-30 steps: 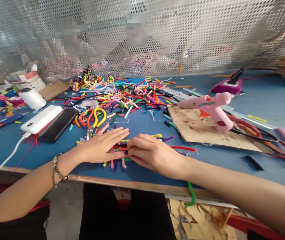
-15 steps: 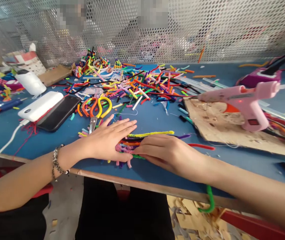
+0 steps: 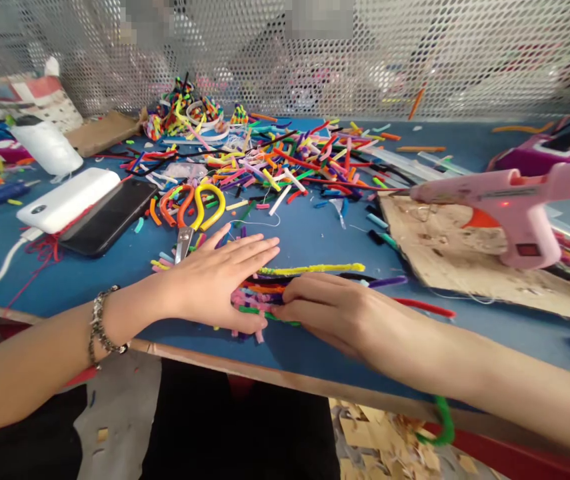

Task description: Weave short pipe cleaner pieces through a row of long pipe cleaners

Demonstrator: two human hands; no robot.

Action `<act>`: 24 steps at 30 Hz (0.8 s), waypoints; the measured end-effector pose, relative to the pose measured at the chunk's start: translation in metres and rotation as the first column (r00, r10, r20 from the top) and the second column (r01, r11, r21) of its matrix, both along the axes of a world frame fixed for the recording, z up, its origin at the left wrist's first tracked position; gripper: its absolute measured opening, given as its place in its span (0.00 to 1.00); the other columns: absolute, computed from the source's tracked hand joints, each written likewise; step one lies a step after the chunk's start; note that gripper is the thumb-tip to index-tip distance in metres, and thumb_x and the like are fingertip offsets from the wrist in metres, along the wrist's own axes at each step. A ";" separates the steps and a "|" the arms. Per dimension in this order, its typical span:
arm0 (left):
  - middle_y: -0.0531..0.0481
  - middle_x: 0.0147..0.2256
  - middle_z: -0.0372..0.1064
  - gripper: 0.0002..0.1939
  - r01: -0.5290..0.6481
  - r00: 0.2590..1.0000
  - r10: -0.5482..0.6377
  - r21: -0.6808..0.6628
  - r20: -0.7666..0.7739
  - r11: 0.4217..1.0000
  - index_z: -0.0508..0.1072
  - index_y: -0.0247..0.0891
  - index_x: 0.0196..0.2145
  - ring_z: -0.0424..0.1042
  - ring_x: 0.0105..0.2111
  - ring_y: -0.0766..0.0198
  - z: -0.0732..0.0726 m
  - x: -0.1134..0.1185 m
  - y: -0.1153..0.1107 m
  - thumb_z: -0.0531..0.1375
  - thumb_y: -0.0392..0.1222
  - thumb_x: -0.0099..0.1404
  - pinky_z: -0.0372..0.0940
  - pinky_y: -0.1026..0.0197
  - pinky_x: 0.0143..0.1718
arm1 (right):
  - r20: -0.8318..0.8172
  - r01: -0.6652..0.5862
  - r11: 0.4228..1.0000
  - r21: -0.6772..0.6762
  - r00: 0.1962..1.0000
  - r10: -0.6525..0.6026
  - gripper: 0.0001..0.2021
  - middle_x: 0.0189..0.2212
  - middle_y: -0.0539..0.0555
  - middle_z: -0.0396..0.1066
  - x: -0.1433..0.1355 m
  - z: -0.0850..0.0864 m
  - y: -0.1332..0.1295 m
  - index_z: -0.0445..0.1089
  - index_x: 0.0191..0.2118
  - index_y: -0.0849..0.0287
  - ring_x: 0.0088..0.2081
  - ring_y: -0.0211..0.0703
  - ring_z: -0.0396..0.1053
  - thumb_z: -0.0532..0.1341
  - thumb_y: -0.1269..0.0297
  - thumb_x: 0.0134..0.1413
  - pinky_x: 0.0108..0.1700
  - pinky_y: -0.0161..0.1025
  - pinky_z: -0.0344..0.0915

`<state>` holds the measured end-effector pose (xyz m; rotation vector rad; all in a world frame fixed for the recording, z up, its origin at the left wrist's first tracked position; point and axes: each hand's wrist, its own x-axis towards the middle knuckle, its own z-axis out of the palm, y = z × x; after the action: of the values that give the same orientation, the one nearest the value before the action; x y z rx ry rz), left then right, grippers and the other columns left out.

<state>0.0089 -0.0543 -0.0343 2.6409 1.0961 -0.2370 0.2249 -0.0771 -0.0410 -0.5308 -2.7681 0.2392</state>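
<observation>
My left hand (image 3: pixel 219 277) lies flat with fingers spread over a bundle of woven pipe cleaners (image 3: pixel 259 298), holding it against the table. Colours of the weave include pink, orange, purple and black. Close on its right, my right hand (image 3: pixel 335 310) is closed in a pinch on a green pipe cleaner (image 3: pixel 442 420). That strand runs along the near edge of the weave, and its curled end hangs past the table edge below my right forearm. A yellow pipe cleaner (image 3: pixel 315 269), a purple one (image 3: pixel 389 282) and a red one (image 3: pixel 427 307) stick out to the right.
Scissors (image 3: pixel 185 243) with orange and yellow handles lie beyond my left hand. A pink glue gun (image 3: pixel 509 200) rests on cardboard (image 3: pixel 415 247) at right. Cut pipe cleaner pieces (image 3: pixel 285 160) are heaped behind. A black phone (image 3: pixel 109 217) and white power bank (image 3: pixel 69 200) lie left.
The view has shifted slightly. More of the green pipe cleaner shows between my hands along the weave's near edge. My left hand stays spread on the weave; my right hand keeps its pinch.
</observation>
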 end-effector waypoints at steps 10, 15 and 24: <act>0.48 0.67 0.34 0.45 -0.005 1.000 0.005 0.019 0.024 1.000 0.42 0.38 0.66 0.37 0.67 0.58 -0.003 -0.003 0.000 0.51 0.66 0.62 0.23 0.46 0.65 | 0.015 -0.043 0.995 0.085 0.999 0.041 0.17 0.37 0.55 0.74 0.010 0.005 0.005 0.70 0.50 0.59 0.35 0.40 0.73 0.49 0.76 0.62 0.35 0.36 0.70; 0.47 0.67 0.36 0.46 -0.015 1.000 0.014 0.059 0.019 0.998 0.42 0.39 0.66 0.39 0.67 0.57 -0.005 -0.003 -0.001 0.52 0.68 0.60 0.24 0.47 0.65 | 0.006 -0.100 0.898 0.429 0.994 0.107 0.19 0.24 0.50 0.73 0.007 0.007 -0.005 0.74 0.39 0.62 0.24 0.38 0.68 0.45 0.75 0.64 0.26 0.37 0.66; 0.46 0.67 0.35 0.49 -0.027 1.000 0.028 0.056 -0.013 0.998 0.40 0.36 0.66 0.37 0.67 0.57 -0.004 0.000 -0.002 0.54 0.66 0.59 0.26 0.45 0.65 | -0.045 0.064 0.834 0.548 0.998 -0.047 0.20 0.37 0.57 0.76 -0.003 0.004 0.000 0.74 0.39 0.66 0.37 0.41 0.72 0.44 0.76 0.65 0.38 0.40 0.68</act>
<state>0.0086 -0.0565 -0.0381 2.6748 1.1589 -0.2229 0.2219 -0.0769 -0.0374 -0.4412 -2.6058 -0.5502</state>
